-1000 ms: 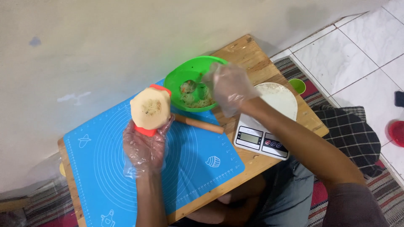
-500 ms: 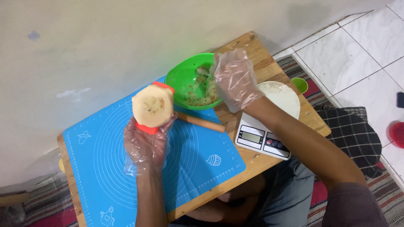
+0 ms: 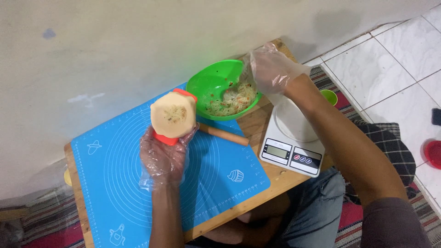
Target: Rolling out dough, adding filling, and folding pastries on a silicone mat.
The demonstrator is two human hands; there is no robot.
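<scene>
My left hand, in a clear plastic glove, holds up an orange mould with a round sheet of pale dough laid over it; a little filling sits in the dough's centre. My right hand, also gloved, hovers at the right rim of a green bowl that holds shredded vegetable filling. Its fingers are loosely curled, and I cannot tell whether they hold any filling.
A blue silicone baking mat covers the left of a small wooden table. A wooden rolling pin lies by the bowl. A white kitchen scale with a white plate stands right. A small green cup sits behind it.
My right hand has lifted out of the bowl and moved to its right rim. My left hand still holds the mould and dough in about the same place.
</scene>
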